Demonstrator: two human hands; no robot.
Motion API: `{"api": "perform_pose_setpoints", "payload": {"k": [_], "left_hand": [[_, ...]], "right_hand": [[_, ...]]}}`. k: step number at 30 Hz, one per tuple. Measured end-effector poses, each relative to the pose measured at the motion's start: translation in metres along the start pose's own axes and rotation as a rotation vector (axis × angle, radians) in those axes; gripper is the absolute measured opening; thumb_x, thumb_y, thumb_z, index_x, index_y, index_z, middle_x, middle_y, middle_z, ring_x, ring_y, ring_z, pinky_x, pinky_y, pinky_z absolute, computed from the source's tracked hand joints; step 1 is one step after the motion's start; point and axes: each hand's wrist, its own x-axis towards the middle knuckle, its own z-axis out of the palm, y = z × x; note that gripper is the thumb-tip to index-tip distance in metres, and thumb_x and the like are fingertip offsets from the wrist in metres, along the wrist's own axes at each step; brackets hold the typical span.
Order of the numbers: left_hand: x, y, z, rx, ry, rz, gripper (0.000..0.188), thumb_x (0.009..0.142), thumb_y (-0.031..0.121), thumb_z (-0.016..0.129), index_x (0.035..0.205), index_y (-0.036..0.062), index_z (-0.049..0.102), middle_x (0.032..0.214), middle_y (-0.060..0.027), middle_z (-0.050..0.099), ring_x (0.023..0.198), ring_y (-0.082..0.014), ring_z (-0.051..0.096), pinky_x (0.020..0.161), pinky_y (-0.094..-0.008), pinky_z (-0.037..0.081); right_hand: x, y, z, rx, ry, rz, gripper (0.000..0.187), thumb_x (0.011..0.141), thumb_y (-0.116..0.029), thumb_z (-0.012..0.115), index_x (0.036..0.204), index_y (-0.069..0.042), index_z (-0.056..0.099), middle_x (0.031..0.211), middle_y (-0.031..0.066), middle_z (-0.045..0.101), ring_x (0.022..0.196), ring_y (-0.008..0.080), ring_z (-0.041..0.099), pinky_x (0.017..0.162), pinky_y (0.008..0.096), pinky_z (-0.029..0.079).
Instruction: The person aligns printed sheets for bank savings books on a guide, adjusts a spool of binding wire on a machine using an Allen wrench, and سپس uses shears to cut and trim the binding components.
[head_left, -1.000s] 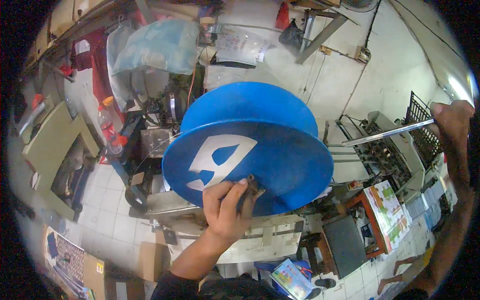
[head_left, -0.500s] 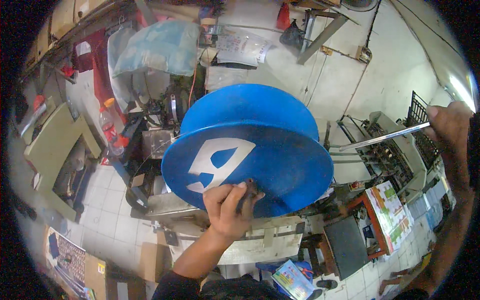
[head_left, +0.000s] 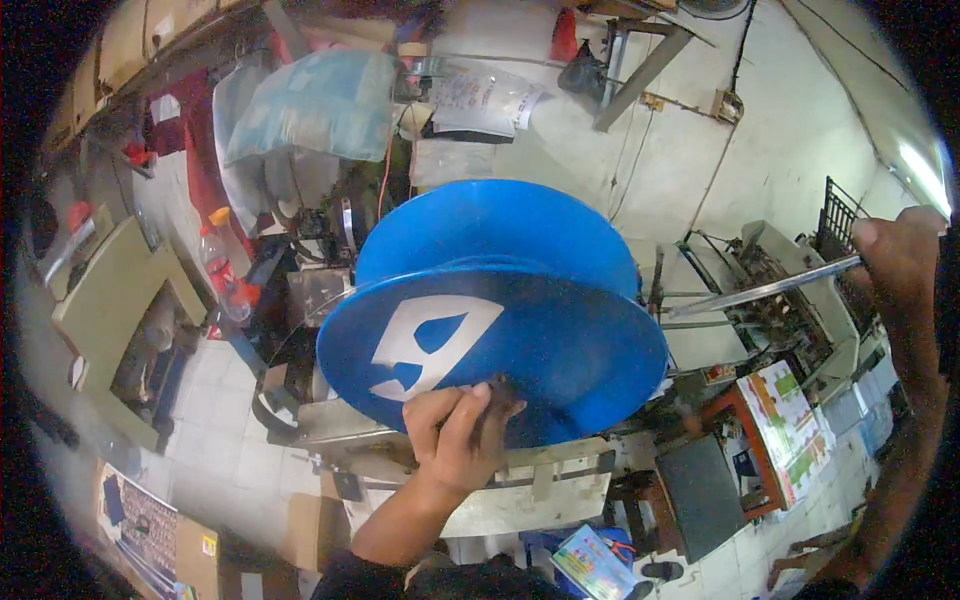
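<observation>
A large blue spool (head_left: 590,350) with two round flanges fills the middle, its near flange bearing a white painted marking (head_left: 463,343). My left hand (head_left: 455,430) is closed around a small dark piece (head_left: 510,395) at the middle of that near flange; the fingers hide most of it. Out to the right, my raised right hand (head_left: 900,255) is wrapped round one end of a straight metal rod (head_left: 775,287). The rod slants down to the left, and its far end appears next to the spool's right rim. Whether the two touch, I cannot tell.
Below the spool lies a pale bench (head_left: 500,500). A dark-topped stool (head_left: 700,495) stands at the lower right, beside a red-framed table (head_left: 750,445). Machinery (head_left: 790,310) lines the right wall. A plastic bottle (head_left: 218,262) and a beige frame (head_left: 110,310) are on the left.
The spool sits slightly lower in view, with my left hand still at its middle. The rod's far end has shifted a little down and left, closer to the spool's rim.
</observation>
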Motion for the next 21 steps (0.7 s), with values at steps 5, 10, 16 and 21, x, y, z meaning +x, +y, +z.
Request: {"api": "perform_pose_setpoints", "payload": {"k": [5,10,16,21], "left_hand": [[-0.004,0.004,-0.007,0.066,-0.147,-0.028,0.051,0.070,0.003,0.075,0.117,0.0059,0.056,0.103,-0.0113,0.052,0.091,-0.0262,0.050,0.078,-0.0375,0.042],[0.002,-0.003,-0.032,0.328,-0.118,0.019,0.056,0.063,0.008,0.082,0.113,0.0139,0.060,0.094,-0.0022,0.055,0.082,-0.0179,0.049,0.074,-0.0328,0.033],[-0.001,0.008,-0.025,0.348,-0.239,0.020,0.059,0.068,0.019,0.082,0.120,0.0158,0.055,0.102,-0.0063,0.052,0.091,-0.0237,0.048,0.080,-0.0383,0.037],[-0.016,0.006,-0.047,0.494,-0.383,-0.081,0.062,0.067,0.008,0.080,0.120,0.0139,0.050,0.103,-0.0075,0.052,0.095,-0.0269,0.050,0.079,-0.0383,0.039]], "right_hand": [[-0.062,0.006,0.025,0.591,0.168,0.248,0.021,0.093,-0.024,0.057,0.104,-0.008,0.064,0.082,0.0109,0.070,0.069,0.0259,0.068,0.059,0.0389,0.056],[-0.119,-0.001,0.104,1.243,0.214,0.408,0.022,0.093,-0.020,0.057,0.107,-0.005,0.064,0.082,0.0141,0.070,0.070,0.0288,0.069,0.061,0.0410,0.057],[-0.176,0.005,0.122,1.521,0.175,0.375,0.024,0.093,-0.016,0.058,0.110,-0.001,0.063,0.081,0.0178,0.070,0.072,0.0323,0.069,0.063,0.0435,0.058],[-0.197,0.022,0.159,1.792,0.032,0.231,0.020,0.092,-0.006,0.057,0.105,0.007,0.063,0.080,0.0226,0.068,0.073,0.0361,0.069,0.065,0.0478,0.058]]}}
